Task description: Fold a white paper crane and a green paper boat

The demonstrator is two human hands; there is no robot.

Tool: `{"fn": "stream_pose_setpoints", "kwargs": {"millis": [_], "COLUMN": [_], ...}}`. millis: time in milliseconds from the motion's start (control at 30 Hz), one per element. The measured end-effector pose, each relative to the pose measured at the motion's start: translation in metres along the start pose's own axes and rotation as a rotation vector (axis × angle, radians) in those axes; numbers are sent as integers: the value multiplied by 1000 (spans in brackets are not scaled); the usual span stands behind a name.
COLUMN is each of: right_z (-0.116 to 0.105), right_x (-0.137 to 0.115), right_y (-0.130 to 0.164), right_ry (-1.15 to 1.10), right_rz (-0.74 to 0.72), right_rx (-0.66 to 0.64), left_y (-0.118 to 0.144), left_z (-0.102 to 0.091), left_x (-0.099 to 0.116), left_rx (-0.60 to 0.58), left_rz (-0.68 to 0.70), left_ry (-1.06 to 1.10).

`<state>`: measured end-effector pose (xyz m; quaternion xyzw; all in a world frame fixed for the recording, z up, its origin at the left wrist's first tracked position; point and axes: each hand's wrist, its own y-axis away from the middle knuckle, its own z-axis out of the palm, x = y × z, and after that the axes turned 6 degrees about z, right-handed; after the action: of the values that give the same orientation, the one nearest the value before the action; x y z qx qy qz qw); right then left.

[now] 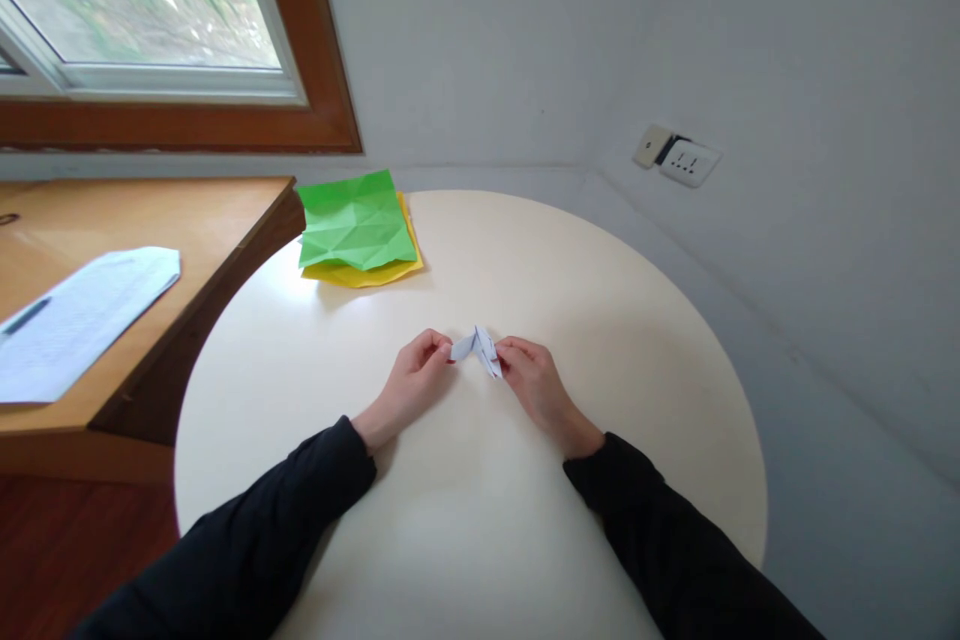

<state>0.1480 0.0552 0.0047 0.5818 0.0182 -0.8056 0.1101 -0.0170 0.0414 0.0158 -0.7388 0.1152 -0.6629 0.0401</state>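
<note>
On smooth round table (465, 540), left hand (411, 382), right hand (534, 382), fingers pinching creased white paper fold (477, 348)

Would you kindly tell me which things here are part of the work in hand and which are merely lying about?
In hand:
- small white folded paper, pinched between left hand and right hand

Lying about:
- green creased sheet
- yellow sheet beneath it
- printed paper on wooden desk

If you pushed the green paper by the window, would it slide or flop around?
The green paper looks thin and creased all over, so it would probably bend and feel very light. It lies flat on a yellow sheet on the smooth round table, so a push would likely slide it, not roll it.
</note>
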Motion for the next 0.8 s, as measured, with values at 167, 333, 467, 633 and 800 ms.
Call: {"fn": "stream_pose_setpoints", "kwargs": {"millis": [167, 333, 467, 633, 800], "right_z": [11, 22, 25, 25, 24], "right_x": [0, 4, 4, 3, 3], "right_y": [1, 5, 7, 8, 10], "right_ry": [-86, -194, -226, -220, -185], "right_rz": [14, 69, 72, 92, 101], "right_rx": [2, 10, 0, -68, -126], "left_y": [3, 8, 7, 4, 2], "left_z": [4, 8, 12, 11, 10], "left_x": [-5, -7, -4, -2, -1], "left_rx": [7, -80, -67, 34, 89], "left_rz": [182, 237, 193, 112, 64], "left_ry": [-19, -69, -59, -137, -92]}}
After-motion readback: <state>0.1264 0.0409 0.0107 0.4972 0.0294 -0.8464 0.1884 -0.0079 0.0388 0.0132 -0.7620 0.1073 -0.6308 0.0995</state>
